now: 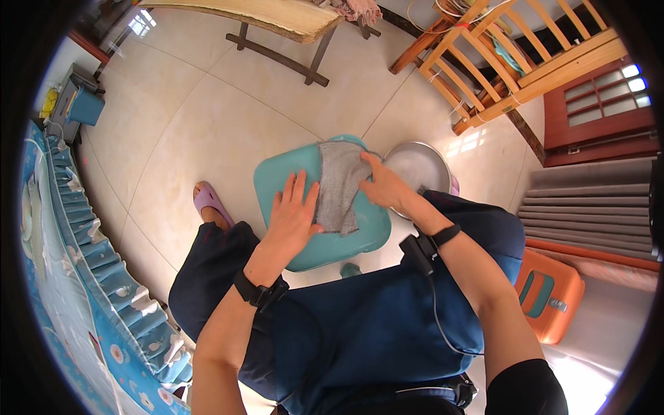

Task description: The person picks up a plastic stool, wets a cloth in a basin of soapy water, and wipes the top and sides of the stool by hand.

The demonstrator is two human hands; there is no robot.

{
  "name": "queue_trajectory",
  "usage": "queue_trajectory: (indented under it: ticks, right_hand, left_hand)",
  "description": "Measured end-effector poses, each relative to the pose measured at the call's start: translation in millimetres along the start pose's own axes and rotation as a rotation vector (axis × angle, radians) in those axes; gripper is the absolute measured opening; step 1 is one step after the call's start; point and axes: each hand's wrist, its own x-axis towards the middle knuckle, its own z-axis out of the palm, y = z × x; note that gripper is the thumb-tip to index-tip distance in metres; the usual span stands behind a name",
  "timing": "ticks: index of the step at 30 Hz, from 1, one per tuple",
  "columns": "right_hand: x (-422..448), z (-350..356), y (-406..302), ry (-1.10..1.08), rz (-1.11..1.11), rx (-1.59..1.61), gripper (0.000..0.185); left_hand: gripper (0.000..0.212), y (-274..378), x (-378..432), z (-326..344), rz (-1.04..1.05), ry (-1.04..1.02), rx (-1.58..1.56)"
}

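A grey woven cloth lies over the right half of a teal plastic stool between my knees. Fingers spread, my left hand rests flat on the stool's top, its thumb and index tips at the cloth's left edge. My right hand touches the cloth's upper right part, thumb and index finger apart; its other fingers are hidden from view. Just right of the stool, partly behind my right hand, stands a round metal basin. A bit of dark grey material shows at its near side.
A wooden bench stands at the top, beside a slatted wooden frame. On the right are an orange plastic box and grey pleated fabric. A bed with a blue ruffled skirt runs along the left. My legs flank the stool.
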Motion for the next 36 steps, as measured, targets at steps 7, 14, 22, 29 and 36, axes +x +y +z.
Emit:
queue_trajectory:
  ticks: [7, 14, 22, 29, 36]
  right_hand:
    - [-66, 3, 3, -0.117, 0.044, -0.206, 0.054]
    - [-44, 15, 21, 0.11, -0.133, -0.271, 0.043]
    - [3, 12, 4, 0.218, -0.191, -0.19, 0.057]
    - [8, 6, -19, 0.058, -0.11, -0.28, 0.066]
    - [-6, 14, 5, 0.119, -0.17, -0.268, 0.074]
  left_hand:
    - [0.084, -10, -7, -4, -0.006, -0.062, 0.012]
    - [0.085, -2, -2, 0, -0.017, -0.04, 0.039]
    - [0.086, -1, -5, 7, -0.014, -0.003, 0.067]
    - [0.089, -8, -11, 17, -0.019, 0.01, 0.124]
    - [0.088, -7, -9, 14, 0.007, 0.045, 0.098]
